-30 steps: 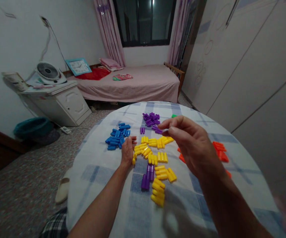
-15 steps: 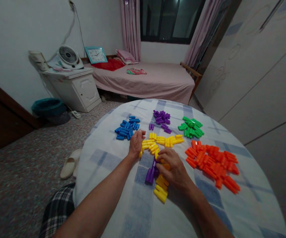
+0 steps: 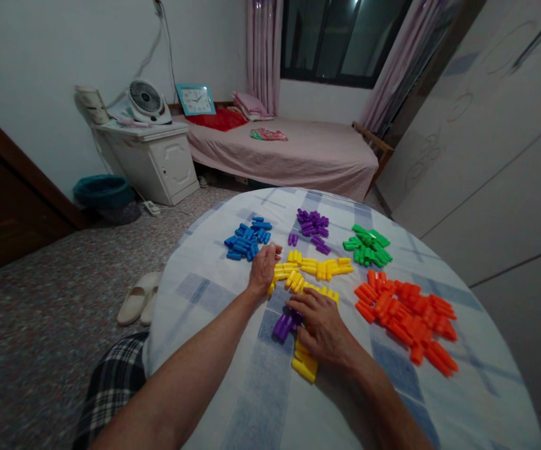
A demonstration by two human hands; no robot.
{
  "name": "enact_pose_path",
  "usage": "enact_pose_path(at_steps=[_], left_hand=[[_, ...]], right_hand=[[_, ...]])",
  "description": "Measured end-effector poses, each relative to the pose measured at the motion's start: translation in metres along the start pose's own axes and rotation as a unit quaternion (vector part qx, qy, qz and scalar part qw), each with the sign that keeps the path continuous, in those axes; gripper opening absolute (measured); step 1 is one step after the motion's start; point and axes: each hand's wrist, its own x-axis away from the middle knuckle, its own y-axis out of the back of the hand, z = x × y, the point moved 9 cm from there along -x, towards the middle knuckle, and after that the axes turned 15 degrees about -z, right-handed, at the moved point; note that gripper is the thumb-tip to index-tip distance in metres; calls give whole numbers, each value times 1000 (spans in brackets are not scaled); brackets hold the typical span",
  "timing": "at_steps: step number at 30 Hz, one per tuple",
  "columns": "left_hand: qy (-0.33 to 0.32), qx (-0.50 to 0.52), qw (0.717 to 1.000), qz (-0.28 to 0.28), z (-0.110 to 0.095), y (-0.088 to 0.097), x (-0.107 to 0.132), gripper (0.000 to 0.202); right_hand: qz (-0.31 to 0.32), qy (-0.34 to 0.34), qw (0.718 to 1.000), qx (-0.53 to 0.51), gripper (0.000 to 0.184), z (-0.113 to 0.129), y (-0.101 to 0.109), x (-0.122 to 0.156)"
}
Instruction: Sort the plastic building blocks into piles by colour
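Note:
My left hand (image 3: 263, 269) rests on its edge on the table, fingers extended, against the left end of the yellow plastic building pieces (image 3: 325, 269). My right hand (image 3: 321, 322) is bent palm-down over the near part of the group. Its fingers curl onto a purple plastic building piece (image 3: 283, 327), whose far end is hidden beneath them. More yellow pieces (image 3: 304, 367) stick out under the palm toward me, partly covered.
Around the round table's cloth (image 3: 205, 337) lie a blue pile (image 3: 245, 240), a purple pile (image 3: 312, 223), a green pile (image 3: 368, 245) and a large orange pile (image 3: 406, 315). Beyond the table stands a bed (image 3: 308, 150); slippers (image 3: 134, 301) lie on the floor at left.
My right hand has shifted slightly toward the left, over the purple piece, which has turned. Yellow pieces beyond the hand now show more. My left hand stays put; the view has swung a little.

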Motion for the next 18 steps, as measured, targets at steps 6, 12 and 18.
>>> enact_pose_path(at_steps=[6, 12, 18], left_hand=[[-12, -2, 1000, 1, -3, -2, 4, 46], [-43, 10, 996, 82, -21, -21, 27, 42], [-79, 14, 988, 130, -38, -28, 37, 35]], right_hand=[[-37, -10, 999, 9, 25, -2, -3, -3], [-108, -56, 992, -26, 5, -19, 13, -5], [-246, -251, 920, -175, 18, -66, 31, 6]])
